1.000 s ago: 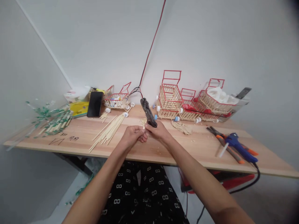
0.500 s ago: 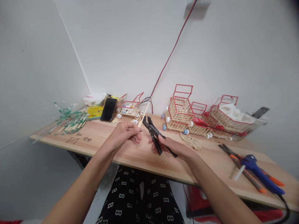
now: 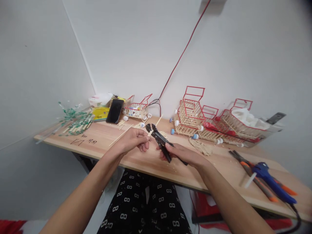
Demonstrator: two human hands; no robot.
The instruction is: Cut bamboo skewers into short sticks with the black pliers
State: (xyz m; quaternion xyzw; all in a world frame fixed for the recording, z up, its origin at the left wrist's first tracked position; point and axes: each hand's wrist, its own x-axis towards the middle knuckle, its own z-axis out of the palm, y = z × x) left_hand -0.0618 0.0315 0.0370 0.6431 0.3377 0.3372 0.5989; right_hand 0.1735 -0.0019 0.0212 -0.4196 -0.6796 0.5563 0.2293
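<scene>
My left hand pinches a thin wooden stick that slants up to the right. My right hand grips the handles of black cutting pliers, whose open jaws sit around the stick just beyond my left fingertips. Both hands hover over the front middle of the wooden table.
Loose sticks lie behind my left hand. Small stick-and-red-wire carts line the wall, with another cart and a black phone at the back left. A blue glue gun and orange-handled pliers lie at right.
The view has tilted up and shifted. My hands first drew apart, then the plier jaws came onto the stick held in my left fingers, which now leans lower.
</scene>
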